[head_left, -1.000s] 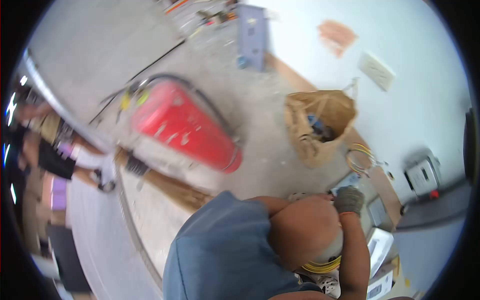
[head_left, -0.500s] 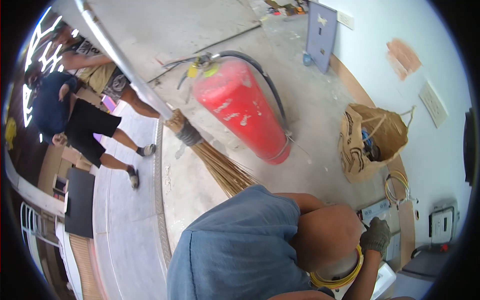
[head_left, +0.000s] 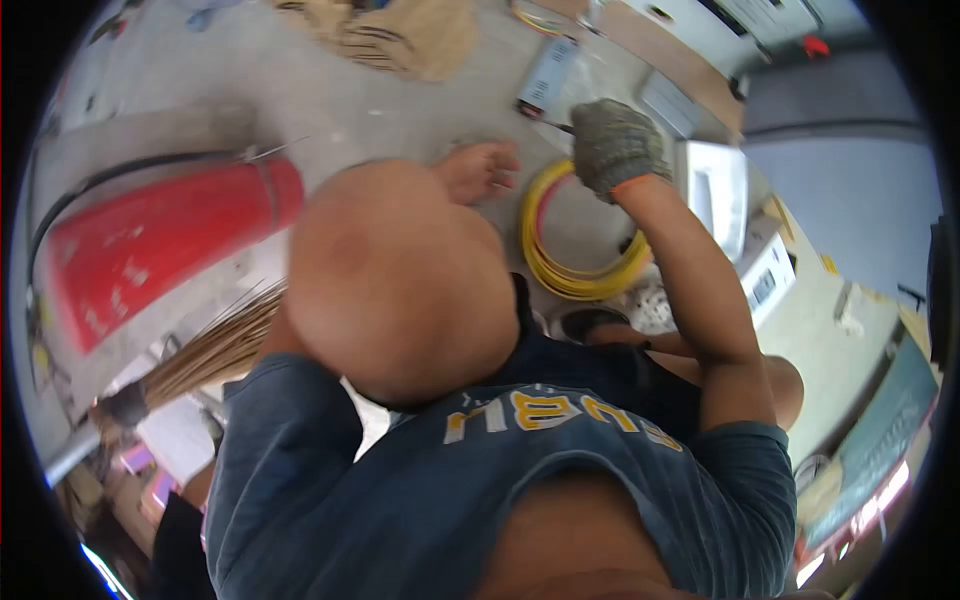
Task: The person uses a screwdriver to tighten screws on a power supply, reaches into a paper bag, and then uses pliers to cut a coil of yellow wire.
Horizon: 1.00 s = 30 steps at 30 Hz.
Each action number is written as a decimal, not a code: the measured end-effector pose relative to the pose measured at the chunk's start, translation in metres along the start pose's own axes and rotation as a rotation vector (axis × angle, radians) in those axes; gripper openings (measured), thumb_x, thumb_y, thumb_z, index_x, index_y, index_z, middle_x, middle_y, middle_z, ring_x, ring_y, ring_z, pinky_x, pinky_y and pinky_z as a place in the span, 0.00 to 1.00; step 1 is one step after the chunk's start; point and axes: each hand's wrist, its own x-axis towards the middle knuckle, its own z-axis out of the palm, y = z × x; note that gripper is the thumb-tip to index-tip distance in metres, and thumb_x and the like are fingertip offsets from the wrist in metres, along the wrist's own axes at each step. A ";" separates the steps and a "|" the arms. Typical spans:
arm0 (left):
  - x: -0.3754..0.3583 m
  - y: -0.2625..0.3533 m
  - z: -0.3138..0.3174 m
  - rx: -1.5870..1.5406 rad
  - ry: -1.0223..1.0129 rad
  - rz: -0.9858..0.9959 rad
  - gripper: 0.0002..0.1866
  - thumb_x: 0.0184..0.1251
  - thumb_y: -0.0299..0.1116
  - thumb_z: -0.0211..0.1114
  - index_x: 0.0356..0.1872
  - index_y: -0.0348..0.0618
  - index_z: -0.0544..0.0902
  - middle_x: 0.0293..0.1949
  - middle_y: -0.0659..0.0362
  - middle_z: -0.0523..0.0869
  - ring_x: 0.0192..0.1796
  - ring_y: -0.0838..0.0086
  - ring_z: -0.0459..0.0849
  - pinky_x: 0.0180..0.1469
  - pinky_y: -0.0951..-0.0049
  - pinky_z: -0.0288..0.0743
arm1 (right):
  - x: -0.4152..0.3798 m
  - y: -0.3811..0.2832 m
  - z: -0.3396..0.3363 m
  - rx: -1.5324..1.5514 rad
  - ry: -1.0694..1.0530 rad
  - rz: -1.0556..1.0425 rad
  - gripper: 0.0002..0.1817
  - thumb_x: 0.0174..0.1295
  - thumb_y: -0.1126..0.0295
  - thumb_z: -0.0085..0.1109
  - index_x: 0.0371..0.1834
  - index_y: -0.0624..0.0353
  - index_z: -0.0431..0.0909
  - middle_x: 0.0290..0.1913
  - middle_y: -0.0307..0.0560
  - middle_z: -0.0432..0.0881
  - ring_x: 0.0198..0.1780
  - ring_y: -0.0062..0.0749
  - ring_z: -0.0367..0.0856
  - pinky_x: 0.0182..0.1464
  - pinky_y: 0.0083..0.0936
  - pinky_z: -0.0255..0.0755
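Note:
My right hand [head_left: 618, 150], in a grey knitted glove with an orange cuff, is closed round a thin dark tool [head_left: 562, 128] whose kind I cannot make out. The tool points left, near the lower end of a long grey box with dark slots [head_left: 550, 72]. My bare left hand [head_left: 480, 172] is just past my left knee, its fingers loosely bent and apart, with nothing visible in them. Below the glove, a coil of yellow cable [head_left: 585, 287] with a red strand lies on the floor.
A red fire extinguisher [head_left: 170, 240] and a stick broom [head_left: 215, 345] are at left. The paper bag [head_left: 420, 40] stands ahead. A white frame-like piece [head_left: 735, 200], a white box [head_left: 768, 275] and a large grey case [head_left: 840, 170] are at right.
My view has swung down and to the right. The extinguisher and broom now appear at far left. My left hand has come into sight; the gloved hand is still near the grey box.

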 end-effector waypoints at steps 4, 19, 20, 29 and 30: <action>0.021 0.002 0.017 -0.032 -0.042 0.034 0.25 0.73 0.40 0.61 0.69 0.51 0.71 0.51 0.59 0.81 0.46 0.68 0.81 0.52 0.62 0.76 | -0.015 0.010 0.008 0.052 -0.053 0.073 0.11 0.53 0.70 0.63 0.39 0.59 0.85 0.38 0.57 0.88 0.44 0.52 0.88 0.46 0.47 0.81; 0.054 -0.001 0.023 -0.271 0.036 0.277 0.30 0.70 0.29 0.57 0.74 0.43 0.63 0.59 0.58 0.71 0.54 0.63 0.78 0.57 0.59 0.74 | -0.045 -0.010 0.049 0.177 0.176 -0.041 0.22 0.59 0.67 0.58 0.59 0.51 0.80 0.44 0.53 0.86 0.46 0.48 0.85 0.48 0.47 0.78; 0.054 -0.001 0.025 -0.276 0.031 0.275 0.30 0.70 0.29 0.57 0.74 0.43 0.63 0.59 0.58 0.71 0.54 0.63 0.78 0.57 0.59 0.74 | -0.046 -0.008 0.054 0.171 0.171 -0.040 0.22 0.59 0.67 0.58 0.59 0.51 0.80 0.44 0.53 0.86 0.46 0.48 0.85 0.48 0.47 0.78; 0.057 -0.002 0.029 -0.303 0.027 0.289 0.31 0.71 0.29 0.56 0.75 0.42 0.61 0.62 0.57 0.70 0.54 0.63 0.78 0.58 0.59 0.75 | -0.049 -0.017 0.030 0.254 -0.445 0.061 0.33 0.73 0.55 0.48 0.79 0.52 0.59 0.79 0.47 0.60 0.79 0.41 0.56 0.81 0.43 0.44; 0.057 -0.001 0.029 -0.305 0.011 0.292 0.31 0.71 0.29 0.56 0.75 0.42 0.62 0.62 0.57 0.70 0.54 0.63 0.78 0.58 0.59 0.75 | -0.046 -0.020 0.025 0.251 -0.520 0.105 0.32 0.73 0.55 0.47 0.79 0.51 0.59 0.79 0.47 0.59 0.80 0.41 0.55 0.81 0.43 0.43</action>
